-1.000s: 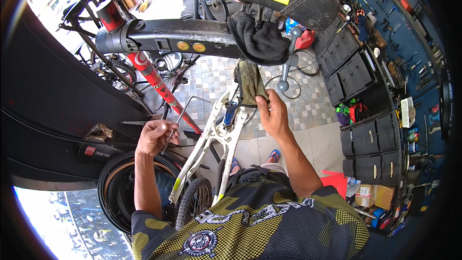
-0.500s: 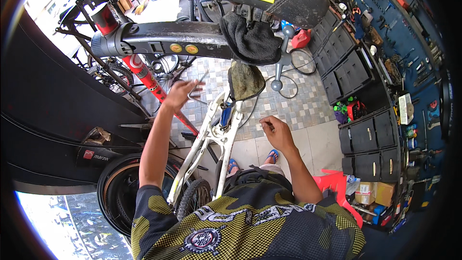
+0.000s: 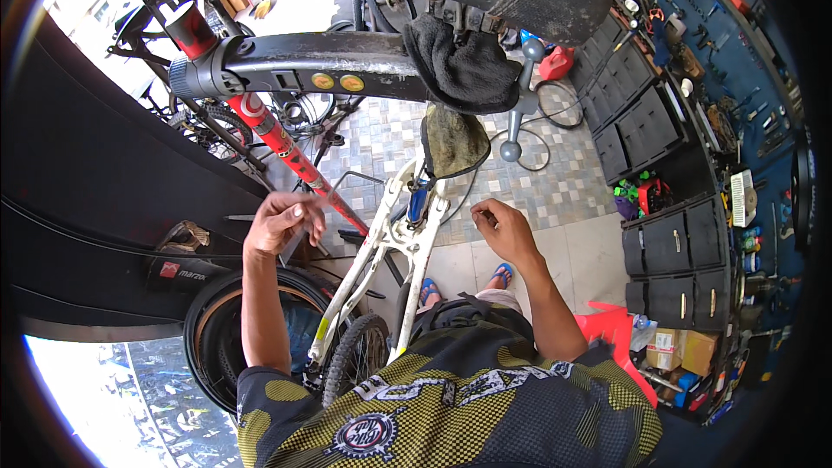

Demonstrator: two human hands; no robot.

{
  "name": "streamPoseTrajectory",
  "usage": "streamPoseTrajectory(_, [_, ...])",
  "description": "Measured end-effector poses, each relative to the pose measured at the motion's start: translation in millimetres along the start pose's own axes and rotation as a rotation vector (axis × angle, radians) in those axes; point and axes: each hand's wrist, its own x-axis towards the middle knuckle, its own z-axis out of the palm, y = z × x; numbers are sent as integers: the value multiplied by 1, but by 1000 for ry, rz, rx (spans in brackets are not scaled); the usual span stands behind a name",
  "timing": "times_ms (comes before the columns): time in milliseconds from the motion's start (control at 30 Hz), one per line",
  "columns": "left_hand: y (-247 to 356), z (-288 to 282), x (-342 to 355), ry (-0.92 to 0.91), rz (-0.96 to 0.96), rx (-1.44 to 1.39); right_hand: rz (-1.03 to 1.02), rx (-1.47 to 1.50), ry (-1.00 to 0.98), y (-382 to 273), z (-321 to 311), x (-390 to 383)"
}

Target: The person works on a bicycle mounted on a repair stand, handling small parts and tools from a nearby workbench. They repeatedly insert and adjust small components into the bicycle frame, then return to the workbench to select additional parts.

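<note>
in the head view, the left hand (image 3: 284,224) is raised, its blurred fingers half curled beside one bent key (image 3: 364,178) at one white bike frame (image 3: 407,243); i cannot tell whether it grips. the right hand (image 3: 509,232) hovers apart, loosely curled, free.

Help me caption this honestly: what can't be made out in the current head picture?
Left hand: head view; motion blur obscures whether it touches the bent rod.
Right hand: head view; its own back hides the palm.
Space behind the mottled cloth: head view; the cloth itself covers it.
Black saddle: head view; the top edge cuts it off.
</note>
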Motion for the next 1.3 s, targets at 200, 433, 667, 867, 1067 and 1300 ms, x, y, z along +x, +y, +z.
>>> streamPoseTrajectory(200, [-73,-54,28,-61,-152,-12,28,-20,-22,-2,-1,0])
streamPoseTrajectory(433, [-70,-44,149,212,-241,288,64,-25,33,3,-13,-16])
streamPoseTrajectory(667, [3,15,180,46,70,89,51,-25,20,1,-11,-16])
streamPoseTrajectory(867, [48,37,92,20,414,644,23,-22,13,-1,-8,-9])
streamPoseTrajectory(1067, [41,19,-1,-58,20,460,23,-40,-27,2,-3,-6])
streamPoseTrajectory(1300, [-41,-27,3,35,-231,343,-73,339,5,-44,-3,-4])
